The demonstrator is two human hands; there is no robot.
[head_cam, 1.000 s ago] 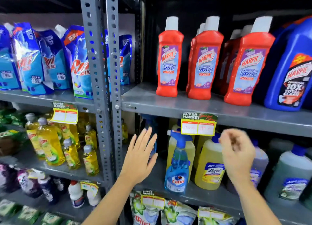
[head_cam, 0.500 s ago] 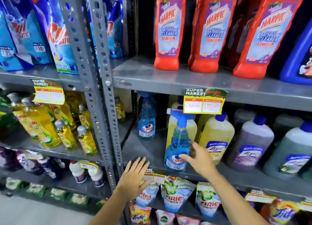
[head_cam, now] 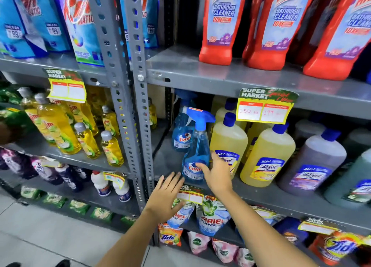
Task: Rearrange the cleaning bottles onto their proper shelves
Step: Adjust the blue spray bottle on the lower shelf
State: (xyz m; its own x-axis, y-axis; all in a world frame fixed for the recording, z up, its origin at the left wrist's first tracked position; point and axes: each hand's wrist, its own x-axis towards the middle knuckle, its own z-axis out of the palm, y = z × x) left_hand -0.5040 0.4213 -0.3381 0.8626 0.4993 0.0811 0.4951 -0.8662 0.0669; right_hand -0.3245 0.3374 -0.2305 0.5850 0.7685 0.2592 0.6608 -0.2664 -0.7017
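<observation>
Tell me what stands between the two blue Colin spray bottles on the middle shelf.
Nothing does. In the head view the front Colin spray bottle, touched by the right hand, overlaps the rear Colin spray bottle; only bare grey shelf lies beside them.

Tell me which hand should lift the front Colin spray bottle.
Right. The right hand already touches the front Colin spray bottle; the left hand lies flat, open, lower by the shelf edge.

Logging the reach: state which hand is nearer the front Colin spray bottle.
Right. The right hand touches the front Colin spray bottle at its lower label; the left hand hovers open just below and left of it, apart from it.
</observation>
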